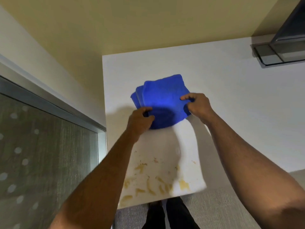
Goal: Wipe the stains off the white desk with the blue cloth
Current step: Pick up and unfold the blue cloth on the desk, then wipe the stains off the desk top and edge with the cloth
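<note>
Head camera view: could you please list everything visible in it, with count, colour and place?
blue cloth: one, bright blue, folded in layers, on the desk's middle, gripped at both near corners.
white desk: one, white, fills centre and right of view.
stains: many, yellowish-brown smears and crumbs, on the desk's near edge, apart from the cloth.
monitor base: one, grey, desk's far right corner.
glass panel: one, frosted with pale dots, left of the desk.
wall: yellowish, behind the desk.
left hand: one, closed on the cloth's near left corner.
right hand: one, pinching the cloth's near right edge.
</note>
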### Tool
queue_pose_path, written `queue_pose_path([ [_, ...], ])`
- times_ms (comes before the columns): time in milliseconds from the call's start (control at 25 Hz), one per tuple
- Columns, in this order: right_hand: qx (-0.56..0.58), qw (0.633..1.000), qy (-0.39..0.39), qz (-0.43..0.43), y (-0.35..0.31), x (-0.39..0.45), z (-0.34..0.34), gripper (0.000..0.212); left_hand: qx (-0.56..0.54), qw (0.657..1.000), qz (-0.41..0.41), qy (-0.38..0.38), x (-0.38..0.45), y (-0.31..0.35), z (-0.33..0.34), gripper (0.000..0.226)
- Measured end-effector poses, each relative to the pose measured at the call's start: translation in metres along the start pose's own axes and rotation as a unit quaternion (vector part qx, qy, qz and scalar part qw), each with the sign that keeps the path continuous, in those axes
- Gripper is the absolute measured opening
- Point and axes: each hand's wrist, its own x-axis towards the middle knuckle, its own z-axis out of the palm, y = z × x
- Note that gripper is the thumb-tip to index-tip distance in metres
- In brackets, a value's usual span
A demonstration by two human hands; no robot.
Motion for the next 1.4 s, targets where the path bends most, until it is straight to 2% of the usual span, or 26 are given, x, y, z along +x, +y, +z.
queue_pose_path([
  [200, -0.076, 0.994, 0.068, 0.042, 0.061, -0.053, -0.034, 0.043, 0.143, 0.984, 0.055, -0.089, -0.048, -0.001, 0.058, 0.044],
  [240, -0.104, 0.99, 0.076, 0.059, 0.07, -0.062, -0.043, 0.043, 0.173, 0.979, 0.06, -0.088, -0.052, -0.003, 0.06, 0.044],
  [320, -0.246, 0.96, 0.094, 0.09, 0.087, -0.082, -0.058, 0.044, 0.211, 0.974, 0.077, -0.003, -0.055, -0.014, 0.044, 0.041],
  [400, -0.368, 0.915, 0.152, 0.061, 0.099, -0.093, -0.062, 0.041, 0.266, 0.946, 0.136, 0.125, -0.048, -0.039, 0.009, 0.043],
  [480, -0.343, 0.923, 0.171, -0.023, 0.091, -0.09, -0.047, 0.045, 0.365, 0.898, 0.171, 0.177, -0.031, -0.07, -0.031, 0.05],
  [560, -0.284, 0.952, 0.106, -0.054, 0.07, -0.074, -0.015, 0.068, 0.413, 0.887, 0.143, 0.149, -0.013, -0.096, -0.06, 0.054],
  [640, -0.306, 0.95, 0.043, -0.036, 0.059, -0.064, 0.026, 0.087, 0.4, 0.905, 0.116, 0.084, 0.004, -0.117, -0.074, 0.063],
  [720, -0.37, 0.926, 0.048, -0.053, 0.061, -0.058, 0.055, 0.091, 0.37, 0.918, 0.127, 0.067, 0.017, -0.13, -0.077, 0.066],
  [840, -0.393, 0.91, 0.053, -0.119, 0.049, -0.043, 0.075, 0.075, 0.322, 0.929, 0.16, 0.088, 0.025, -0.13, -0.074, 0.065],
  [960, -0.392, 0.899, 0.029, -0.195, 0.022, -0.046, 0.106, 0.061, 0.312, 0.924, 0.191, 0.11, 0.03, -0.123, -0.077, 0.065],
  [1080, -0.441, 0.826, -0.023, -0.35, 0.044, -0.067, 0.108, 0.055, 0.329, 0.917, 0.199, 0.104, 0.037, -0.117, -0.084, 0.063],
  [1120, -0.439, 0.821, -0.027, -0.365, 0.05, -0.06, 0.095, 0.055, 0.332, 0.918, 0.192, 0.104, 0.039, -0.116, -0.085, 0.064],
  [1160, -0.431, 0.833, -0.007, -0.347, 0.054, -0.047, 0.082, 0.055, 0.332, 0.919, 0.184, 0.107, 0.041, -0.115, -0.084, 0.064],
  [1280, -0.39, 0.895, 0.055, -0.21, 0.037, -0.003, 0.075, 0.057, 0.333, 0.917, 0.181, 0.126, 0.04, -0.117, -0.079, 0.063],
  [1320, -0.387, 0.898, 0.057, -0.201, 0.026, 0.002, 0.088, 0.059, 0.335, 0.913, 0.189, 0.132, 0.039, -0.119, -0.078, 0.062],
  [1400, -0.408, 0.881, 0.046, -0.236, 0.008, -0.008, 0.117, 0.064, 0.33, 0.911, 0.205, 0.139, 0.04, -0.118, -0.079, 0.06],
])
